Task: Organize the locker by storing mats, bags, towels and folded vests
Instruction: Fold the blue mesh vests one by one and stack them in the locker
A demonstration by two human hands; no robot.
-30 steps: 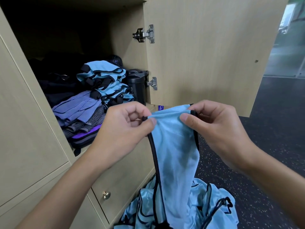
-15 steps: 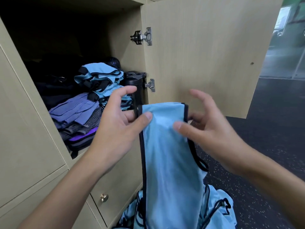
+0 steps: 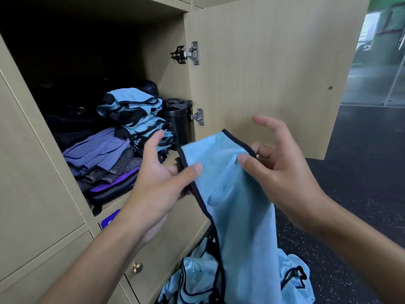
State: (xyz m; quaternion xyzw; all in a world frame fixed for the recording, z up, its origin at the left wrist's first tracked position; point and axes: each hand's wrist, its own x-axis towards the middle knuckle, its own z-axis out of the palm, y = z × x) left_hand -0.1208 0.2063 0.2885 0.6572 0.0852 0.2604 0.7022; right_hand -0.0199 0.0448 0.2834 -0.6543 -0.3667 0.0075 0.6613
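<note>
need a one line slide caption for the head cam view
Left hand and right hand pinch a light blue vest at the open locker, folded vests stacked inside.

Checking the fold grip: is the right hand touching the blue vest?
Touching. The head view shows the right hand pinching the vest near its top edge, thumb flat on the front.

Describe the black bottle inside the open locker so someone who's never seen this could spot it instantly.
Find the open locker, its wooden door swung right. Inside, far right beside the lower hinge, the black bottle stands upright, just right of the folded light blue vests. It is the only hard cylinder among soft fabrics.
</note>
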